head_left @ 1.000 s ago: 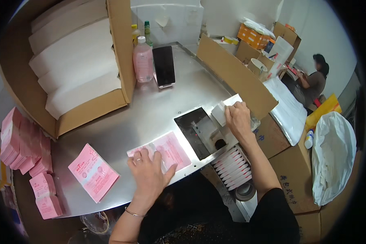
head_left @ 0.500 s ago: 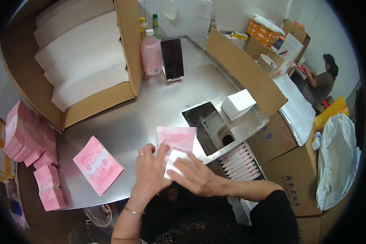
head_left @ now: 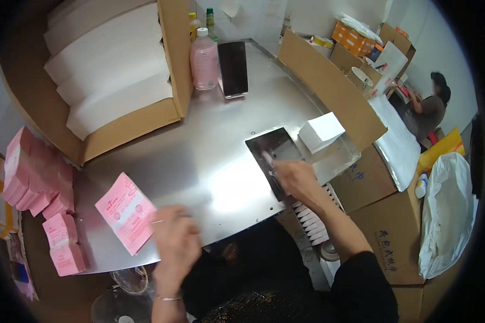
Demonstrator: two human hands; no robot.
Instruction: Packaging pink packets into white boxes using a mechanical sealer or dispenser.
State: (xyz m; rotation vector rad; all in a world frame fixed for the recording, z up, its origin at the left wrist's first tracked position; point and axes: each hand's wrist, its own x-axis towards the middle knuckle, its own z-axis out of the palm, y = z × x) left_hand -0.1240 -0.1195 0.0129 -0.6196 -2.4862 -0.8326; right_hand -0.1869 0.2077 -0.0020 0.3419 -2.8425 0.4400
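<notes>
My left hand [head_left: 177, 237], smeared by motion, is at the right edge of a stack of printed pink wrappers [head_left: 125, 215] on the steel table. Whether it touches the stack is unclear. My right hand [head_left: 297, 180] reaches over a dark rectangular opening [head_left: 281, 141] in the tabletop. A pale pinkish blur extends from its fingertips into the opening; I cannot make out whether it is a finger or a held piece. Just beyond the opening stands a block of folded white tissues [head_left: 321, 132]. Below the table edge, several white packs with reddish ends [head_left: 309, 222] lie in a row, partly behind my right forearm.
A large carton [head_left: 132, 137] with white tissue stacks fills the back left. More pink wrapper stacks [head_left: 37, 177] lie at the left. A pink bottle [head_left: 205, 64] and a dark phone on a stand [head_left: 233, 70] are at the back. Cartons [head_left: 385, 231] and a seated person [head_left: 431, 107] are right.
The pink wrapper and white tissue between my hands have left the table centre. My right hand has moved up and right to the opening; my left hand has moved left to the wrapper stack.
</notes>
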